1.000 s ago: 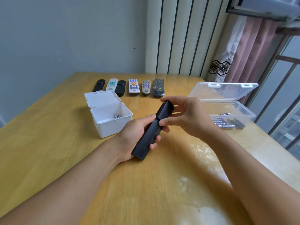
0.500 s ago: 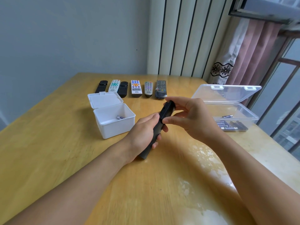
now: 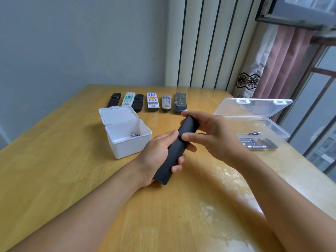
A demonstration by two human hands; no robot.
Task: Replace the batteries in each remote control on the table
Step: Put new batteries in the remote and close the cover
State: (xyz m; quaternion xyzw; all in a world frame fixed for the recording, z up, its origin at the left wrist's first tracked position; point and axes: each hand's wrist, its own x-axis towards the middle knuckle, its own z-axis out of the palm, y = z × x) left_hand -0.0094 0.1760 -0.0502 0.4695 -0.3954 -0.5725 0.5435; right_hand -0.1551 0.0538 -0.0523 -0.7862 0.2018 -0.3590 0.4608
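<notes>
The black remote (image 3: 175, 150), now tilted flatter, is being clasped by the left hand (image 3: 156, 157) while the right hand (image 3: 211, 135) is pinching its cover end for opening.

Black remote (image 3: 174, 151), white box (image 3: 127, 142), yellow-brown table (image 3: 54, 179).

Matt black remote (image 3: 177, 146) — glossy, seemingly wooden table (image 3: 54, 170)
</notes>
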